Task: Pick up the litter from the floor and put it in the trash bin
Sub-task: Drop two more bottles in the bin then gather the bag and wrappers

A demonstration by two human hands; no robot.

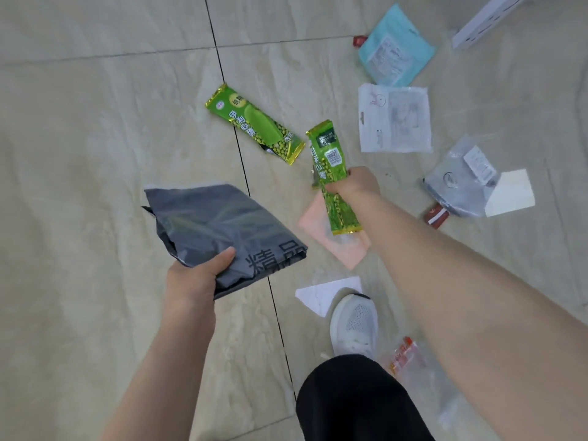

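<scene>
The person is standing over a scatter of litter, and the left hand (191,278) is gripping a grey plastic mailer bag (219,230) by its near corner, thumb pressed on top and the other fingers curled out of sight beneath it, the bag held flat above the floor. The right hand (356,183) is closed in a fist around the middle of a green ice-pop wrapper (331,173), which is sticking up and down out of the grip, clear of the tiles. A second green wrapper (254,124) is lying flat on the beige tiled floor (95,138), across a dark grout line, just beyond the held one. Below the right hand a pink packet (337,246) is resting on the tiles, and a white paper scrap (321,294) is lying at the toe of the person's white shoe (354,323). Further right are lying a white hang-hole pouch (394,119), a light blue packet (396,46), a grey-clear bag (458,179) with a white card (512,194) on it, a small red wrapper (437,214), and a clear bag with red print (410,361) near the shoe. No trash bin is showing in this view.
</scene>
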